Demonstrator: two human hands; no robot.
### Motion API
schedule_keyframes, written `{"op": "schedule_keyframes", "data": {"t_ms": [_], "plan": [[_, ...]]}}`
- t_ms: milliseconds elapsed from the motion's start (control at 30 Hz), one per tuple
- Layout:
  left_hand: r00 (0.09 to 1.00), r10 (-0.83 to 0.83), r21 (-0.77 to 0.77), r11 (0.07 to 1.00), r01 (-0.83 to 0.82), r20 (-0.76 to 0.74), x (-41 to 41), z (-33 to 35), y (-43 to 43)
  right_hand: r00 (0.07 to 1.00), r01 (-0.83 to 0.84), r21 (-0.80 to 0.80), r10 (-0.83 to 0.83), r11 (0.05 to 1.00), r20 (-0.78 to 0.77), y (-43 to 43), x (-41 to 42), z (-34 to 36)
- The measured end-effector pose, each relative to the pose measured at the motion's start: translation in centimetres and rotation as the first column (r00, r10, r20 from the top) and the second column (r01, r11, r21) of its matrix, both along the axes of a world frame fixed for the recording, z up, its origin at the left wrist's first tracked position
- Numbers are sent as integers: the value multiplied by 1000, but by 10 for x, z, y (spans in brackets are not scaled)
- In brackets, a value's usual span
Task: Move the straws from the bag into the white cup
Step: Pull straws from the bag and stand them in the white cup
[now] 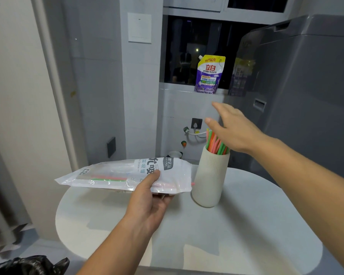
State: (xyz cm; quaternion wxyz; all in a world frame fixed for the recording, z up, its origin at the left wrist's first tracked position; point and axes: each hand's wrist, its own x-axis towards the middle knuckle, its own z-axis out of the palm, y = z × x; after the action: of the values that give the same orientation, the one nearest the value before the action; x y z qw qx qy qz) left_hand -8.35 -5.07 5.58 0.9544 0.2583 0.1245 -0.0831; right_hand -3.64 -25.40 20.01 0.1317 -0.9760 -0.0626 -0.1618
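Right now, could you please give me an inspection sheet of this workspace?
Surface: round white table, mostly bare.
Job's things: white cup upright on the table, holding green, orange and pink straws; straw bag held level above the table, a few straws inside, one pink tip poking out toward the cup.
Clutter: black plastic bag by the floor, lower left.
Hands: left hand grips the bag; right hand open above the straws, holding nothing.
Cables: white hose at the wall.
Surroundings: detergent pouch on the sill, grey appliance at right.

A home laundry corner: grey washing machine (306, 86) rising right of the fingers, detergent pouch (210, 75) on the windowsill above them, water tap (186, 130) just left.
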Motion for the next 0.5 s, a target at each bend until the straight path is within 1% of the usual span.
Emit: {"op": "schedule_keyframes", "data": {"t_ms": [100, 133, 200, 300, 333, 367, 400, 467, 500], "plan": [[1000, 1, 1, 1000, -1, 11, 1, -2, 1, 989, -11, -116, -6, 993, -148, 4, 7, -8], [1000, 0, -3, 1000, 0, 15, 1, -2, 2, 986, -6, -146, -18, 989, -163, 4, 8, -12], [1000, -2, -11, 1000, 2, 19, 0, -1, 2, 990, 1, -178, -26, 984, -142, 3, 8, -15], [999, -8, -9, 1000, 8, 32, 0, -1, 3, 994, 7, -126, -21, 992, -106, 0, 8, -11], [999, -9, -8, 1000, 10, 31, 1, -1, 3, 998, 13, -102, -19, 995, -57, -1, 8, -9], [999, -14, -9, 1000, 15, 34, 1, -1, 3, 999, 23, -75, -21, 997, 25, -1, 5, -6], [999, -15, -4, 1000, 15, 37, 2, -1, 2, 990, 27, -31, -22, 999, 139, 1, -1, -4], [998, -15, 17, 1000, 14, 54, 2, 1, 1, 921, -30, 147, -30, 989, 390, 10, -19, -5], [998, -12, 29, 1000, 10, 69, 2, 1, 1, 882, -90, 270, -49, 959, 468, 15, -29, -12]]}}
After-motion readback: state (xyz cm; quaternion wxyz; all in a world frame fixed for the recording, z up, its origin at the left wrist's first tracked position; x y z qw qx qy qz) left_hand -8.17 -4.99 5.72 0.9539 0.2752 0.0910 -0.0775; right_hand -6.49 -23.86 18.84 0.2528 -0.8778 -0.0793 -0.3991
